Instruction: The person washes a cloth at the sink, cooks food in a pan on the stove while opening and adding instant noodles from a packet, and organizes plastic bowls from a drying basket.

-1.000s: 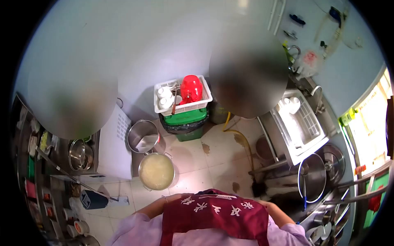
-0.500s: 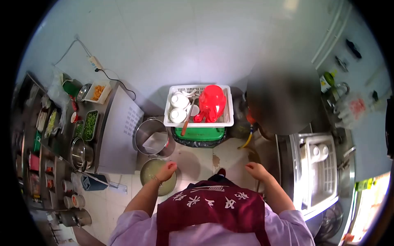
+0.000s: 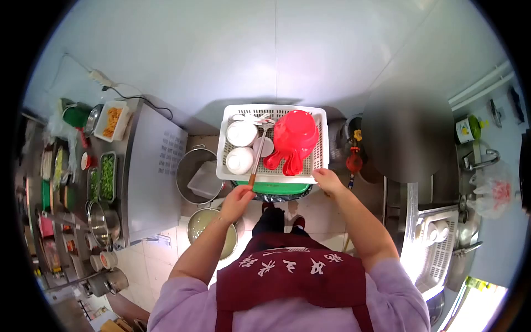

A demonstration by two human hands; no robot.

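A white plastic basket [image 3: 224, 138] lies ahead of me with several things in it. Inside are a red plastic tub [image 3: 297, 130], red spoons [image 3: 290, 161], white bowls [image 3: 241, 134] and a long wooden-handled utensil [image 3: 260, 152] whose handle juts over the front rim. My left hand [image 3: 238, 200] is closed at that rim, against the handle's end; whether it grips the handle or the basket is hidden. At the front right corner, my right hand [image 3: 327, 181] pinches the basket's edge with the thumb on top. A green lid [image 3: 276, 187] shows beneath the basket.
Left of the basket stand a deep steel pot [image 3: 188, 193] and a pot of cloudy liquid [image 3: 198, 224]. A steel counter [image 3: 124, 144] holds trays of chopped greens [image 3: 109, 171]. To the right are a large round dark lid-like object [image 3: 407, 133] and another white basket [image 3: 445, 249].
Both hands have moved forward from beside my body to the basket's front edge. The right hand has taken hold of its corner. My view has shifted nearer the basket.
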